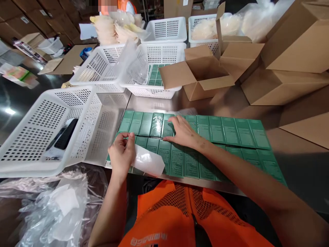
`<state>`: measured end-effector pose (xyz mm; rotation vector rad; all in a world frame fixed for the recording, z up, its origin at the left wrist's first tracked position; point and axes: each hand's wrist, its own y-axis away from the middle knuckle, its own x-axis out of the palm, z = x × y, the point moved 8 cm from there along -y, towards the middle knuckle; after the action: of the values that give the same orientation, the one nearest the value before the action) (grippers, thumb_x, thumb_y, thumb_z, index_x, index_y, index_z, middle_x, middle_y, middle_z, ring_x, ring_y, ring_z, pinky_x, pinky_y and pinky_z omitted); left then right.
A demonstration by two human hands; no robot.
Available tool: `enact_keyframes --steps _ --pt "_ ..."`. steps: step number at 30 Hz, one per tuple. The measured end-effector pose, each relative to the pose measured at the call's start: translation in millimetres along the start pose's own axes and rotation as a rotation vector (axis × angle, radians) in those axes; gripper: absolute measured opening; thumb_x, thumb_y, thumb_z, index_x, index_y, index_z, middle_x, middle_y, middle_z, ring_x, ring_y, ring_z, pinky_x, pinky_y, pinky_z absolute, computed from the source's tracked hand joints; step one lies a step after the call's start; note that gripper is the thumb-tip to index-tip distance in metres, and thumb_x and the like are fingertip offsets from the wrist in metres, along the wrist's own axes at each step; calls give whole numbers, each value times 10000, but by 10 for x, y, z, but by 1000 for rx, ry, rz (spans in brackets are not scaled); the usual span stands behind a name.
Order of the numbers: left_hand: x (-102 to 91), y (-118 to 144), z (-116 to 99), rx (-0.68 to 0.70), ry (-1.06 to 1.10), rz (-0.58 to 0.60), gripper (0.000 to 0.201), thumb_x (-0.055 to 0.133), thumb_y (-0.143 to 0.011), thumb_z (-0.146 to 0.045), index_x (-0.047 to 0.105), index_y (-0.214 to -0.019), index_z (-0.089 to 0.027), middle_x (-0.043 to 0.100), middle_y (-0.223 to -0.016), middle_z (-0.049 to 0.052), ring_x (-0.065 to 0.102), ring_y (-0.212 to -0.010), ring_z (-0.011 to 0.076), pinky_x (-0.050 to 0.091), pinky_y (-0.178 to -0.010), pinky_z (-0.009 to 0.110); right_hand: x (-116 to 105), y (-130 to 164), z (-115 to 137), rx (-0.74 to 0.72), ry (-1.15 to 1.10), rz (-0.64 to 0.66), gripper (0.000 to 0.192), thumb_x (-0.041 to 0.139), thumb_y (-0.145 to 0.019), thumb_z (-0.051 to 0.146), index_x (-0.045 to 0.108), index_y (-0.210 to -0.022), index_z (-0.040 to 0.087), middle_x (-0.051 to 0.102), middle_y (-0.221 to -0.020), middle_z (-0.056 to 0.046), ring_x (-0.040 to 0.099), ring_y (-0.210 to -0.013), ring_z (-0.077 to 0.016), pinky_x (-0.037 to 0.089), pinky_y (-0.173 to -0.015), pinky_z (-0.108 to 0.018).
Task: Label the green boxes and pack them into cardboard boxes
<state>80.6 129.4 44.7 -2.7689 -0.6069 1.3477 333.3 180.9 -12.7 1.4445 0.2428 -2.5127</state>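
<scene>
Two rows of flat green boxes (226,132) lie side by side on the steel table (303,164). My left hand (122,154) grips a clear plastic bag (147,162) over the near row's left end. My right hand (183,132) rests flat with fingers spread on green boxes in the far row, near one box that is wrapped in shiny plastic (156,124).
A tipped white basket (33,137) lies at my left, crumpled plastic (51,206) below it. More white baskets (154,65) stand behind, one holding green boxes. Open cardboard boxes (203,73) fill the right. Another person in orange stands at the far end.
</scene>
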Motion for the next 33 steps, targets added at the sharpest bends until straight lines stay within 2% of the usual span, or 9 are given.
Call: enact_keyframes --steps 7,10,14,17,21,24,27,30,33 --pt "55 15 -58 32 24 -2 310 558 -838 -487 671 -823 -198 559 -523 -21 542 -513 155 359 -554 236 7 -65 -2 120 -46 -31 578 767 -782 523 544 -1171 158 611 -1176 -159 587 -1082 -329 463 -907 -429" --pt "28 28 -99 44 32 -28 308 562 -838 -482 672 -823 -194 553 -517 -22 535 -512 157 355 -550 239 -2 -148 22 99 -46 76 647 835 -716 471 549 -1195 143 610 -1209 -165 575 -1105 -343 461 -921 -441" --pt "-71 39 -69 35 43 -93 307 575 -841 -477 676 -822 -187 533 -506 -30 518 -509 157 353 -555 248 -55 -85 -125 -13 -212 283 669 882 -622 252 548 -1199 209 610 -1134 -85 596 -990 -249 493 -863 -387" --pt "-96 64 -52 30 72 -139 298 590 -854 -468 678 -836 -183 529 -513 -39 511 -512 147 356 -562 247 -149 17 -163 -34 -347 262 525 842 -651 202 589 -1111 217 619 -1056 -61 593 -925 -209 501 -828 -365" --pt "-30 129 -147 51 173 -187 275 608 -880 -449 662 -840 -183 490 -503 -66 451 -467 107 333 -525 225 -88 217 265 -59 -683 237 565 845 -700 374 574 -1174 227 642 -1124 -68 618 -988 -205 508 -806 -338" --pt "16 132 -202 41 325 -173 282 604 -899 -465 639 -875 -186 442 -474 -92 396 -413 83 304 -473 211 18 331 662 -138 -786 294 527 863 -678 290 600 -1132 237 673 -947 -1 631 -833 -160 482 -708 -284" --pt "155 74 -175 -27 608 89 399 679 -842 -513 605 -1062 -188 479 -481 -101 431 -396 83 328 -439 200 -62 269 602 -58 -831 122 318 790 -744 215 623 -1014 225 626 -734 51 580 -641 -123 424 -607 -265" --pt "305 117 -172 -60 808 468 766 853 -686 -395 486 -1330 -200 607 -581 -70 546 -479 109 431 -475 206 -277 219 315 44 -836 -162 345 798 -746 267 599 -1024 221 663 -904 -3 620 -687 -150 466 -613 -292" --pt "224 145 -118 -23 885 484 884 857 -696 -268 401 -1453 -266 686 -681 -38 583 -516 110 495 -496 213 -595 350 319 -105 -550 -481 294 776 -805 314 617 -1035 220 610 -1238 -100 640 -1034 -251 516 -839 -410"
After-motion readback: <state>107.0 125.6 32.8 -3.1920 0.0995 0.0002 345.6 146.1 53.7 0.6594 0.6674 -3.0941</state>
